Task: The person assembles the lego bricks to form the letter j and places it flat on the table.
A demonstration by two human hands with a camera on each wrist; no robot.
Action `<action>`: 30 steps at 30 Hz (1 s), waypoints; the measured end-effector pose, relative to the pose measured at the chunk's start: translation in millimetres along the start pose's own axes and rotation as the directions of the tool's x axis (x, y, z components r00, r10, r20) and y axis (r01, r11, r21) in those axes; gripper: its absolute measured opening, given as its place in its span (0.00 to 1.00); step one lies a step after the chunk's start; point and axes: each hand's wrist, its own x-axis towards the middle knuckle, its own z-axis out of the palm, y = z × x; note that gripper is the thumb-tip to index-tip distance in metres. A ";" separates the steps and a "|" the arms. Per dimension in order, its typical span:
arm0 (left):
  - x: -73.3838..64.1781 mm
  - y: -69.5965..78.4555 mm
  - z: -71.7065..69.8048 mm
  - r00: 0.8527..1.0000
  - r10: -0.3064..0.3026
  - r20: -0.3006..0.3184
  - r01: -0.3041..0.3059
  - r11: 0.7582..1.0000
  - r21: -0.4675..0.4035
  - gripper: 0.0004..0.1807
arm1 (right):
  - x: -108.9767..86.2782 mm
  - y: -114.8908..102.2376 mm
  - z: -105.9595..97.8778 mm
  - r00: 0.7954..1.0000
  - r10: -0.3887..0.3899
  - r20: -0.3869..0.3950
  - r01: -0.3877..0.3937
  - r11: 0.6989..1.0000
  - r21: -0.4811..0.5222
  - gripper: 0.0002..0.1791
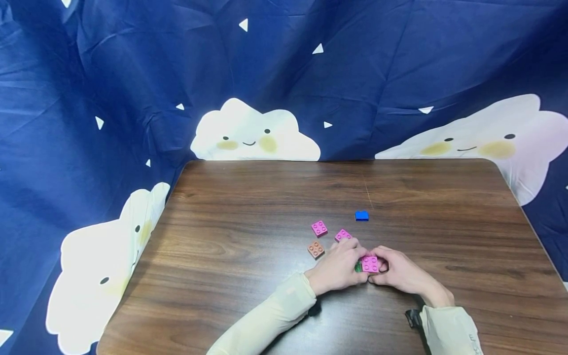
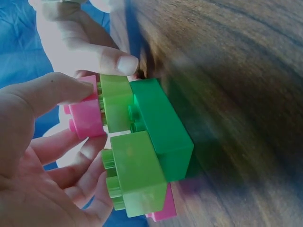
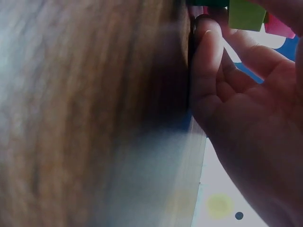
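Both hands meet over a small stack of toy building blocks at the table's front right. A pink block (image 2: 87, 109) sits on a light green block (image 2: 117, 104), which stands on a dark green block (image 2: 163, 127). Another light green block (image 2: 139, 170) rests on the dark green one's other end. The left hand (image 1: 339, 266) pinches the pink block between thumb and fingers. Opposite it, the right hand (image 1: 401, 273) grips the stack's end, its thumb on the light green block under the pink one. Some right fingertips are hidden behind the blocks.
Beyond the left hand lie two loose pink blocks (image 1: 319, 228), one partly hidden by that hand, and a brown block (image 1: 316, 249). Farther back is a blue block (image 1: 361, 216). A blue cloth (image 1: 275, 64) with clouds hangs behind the wooden table (image 1: 230, 202).
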 end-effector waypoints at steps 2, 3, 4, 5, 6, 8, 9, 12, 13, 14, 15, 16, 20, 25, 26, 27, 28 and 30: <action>0.6 0.3 0.2 1.000 0.008 -0.003 -0.008 1.000 0.011 0.25 | -0.1 0.0 -0.2 1.000 -0.005 -0.004 0.005 1.000 -0.002 0.18; 0.8 0.5 0.3 1.000 0.011 -0.004 -0.011 1.000 0.013 0.25 | -0.1 -0.1 -0.3 1.000 -0.006 -0.005 0.006 1.000 -0.005 0.18; 1.1 0.5 0.5 1.000 0.013 -0.006 -0.013 1.000 0.014 0.26 | -0.1 0.0 -0.4 1.000 -0.008 -0.006 0.008 1.000 -0.006 0.19; 1.4 0.6 0.4 1.000 0.015 -0.007 -0.015 1.000 0.015 0.26 | -0.1 0.0 -0.6 1.000 -0.008 -0.006 0.008 1.000 -0.008 0.19; 1.7 0.7 0.2 1.000 0.017 -0.008 -0.017 1.000 0.019 0.26 | -0.2 0.0 -0.6 1.000 -0.004 -0.007 0.004 1.000 -0.009 0.19; 2.3 0.7 -0.6 1.000 0.022 -0.008 -0.021 0.999 0.028 0.27 | -0.3 0.0 -0.7 1.000 -0.002 -0.010 0.002 1.000 -0.012 0.19; 2.7 0.7 -1.2 1.000 0.024 -0.007 -0.024 0.999 0.032 0.28 | -0.4 0.2 -0.7 1.000 -0.005 -0.011 0.005 1.000 -0.013 0.19; 4.0 0.7 -3.5 0.999 0.040 -0.001 -0.040 0.998 0.057 0.27 | -0.7 0.4 -0.6 1.000 -0.015 -0.017 0.015 1.000 -0.013 0.19; 4.5 0.6 -3.9 0.999 0.045 0.002 -0.045 0.997 0.065 0.27 | -0.6 0.3 -0.6 1.000 -0.016 -0.019 0.016 1.000 -0.013 0.19; 5.2 0.7 -4.4 0.999 0.048 0.005 -0.048 0.996 0.071 0.26 | -0.6 0.2 -0.7 1.000 -0.015 -0.017 0.015 1.000 -0.013 0.19; 5.7 0.7 -4.7 0.999 0.050 0.010 -0.051 0.996 0.077 0.26 | -0.5 0.0 -0.8 1.000 -0.012 -0.015 0.012 1.000 -0.011 0.19; 6.2 1.0 -5.2 0.999 0.051 0.016 -0.052 0.995 0.081 0.26 | -0.2 -0.1 -0.9 1.000 -0.014 -0.012 0.014 1.000 -0.009 0.19; 7.8 2.9 -6.7 0.998 0.041 0.042 -0.045 0.994 0.103 0.25 | 0.0 -0.9 -1.6 1.000 -0.011 -0.003 0.011 1.000 -0.008 0.20; 9.2 4.4 -6.8 0.998 0.035 0.059 -0.044 0.988 0.145 0.24 | -0.9 -1.3 -2.0 1.000 -0.021 -0.001 0.021 1.000 -0.011 0.19; 9.4 4.4 -6.6 0.998 0.036 0.061 -0.045 0.987 0.155 0.23 | -1.0 -1.4 -1.8 1.000 -0.021 -0.001 0.021 1.000 -0.009 0.19; 9.5 4.5 -6.4 0.997 0.038 0.062 -0.048 0.985 0.165 0.22 | -1.1 -1.4 -1.6 1.000 -0.020 -0.003 0.020 1.000 -0.010 0.19; 9.6 4.6 -6.2 0.997 0.042 0.063 -0.053 0.983 0.175 0.21 | -1.2 -1.5 -1.4 1.000 -0.018 -0.004 0.018 1.000 -0.009 0.19; 9.7 4.7 -5.6 0.997 0.050 0.062 -0.061 0.979 0.194 0.19 | -1.1 -1.8 -1.2 1.000 -0.017 -0.003 0.017 1.000 -0.006 0.18</action>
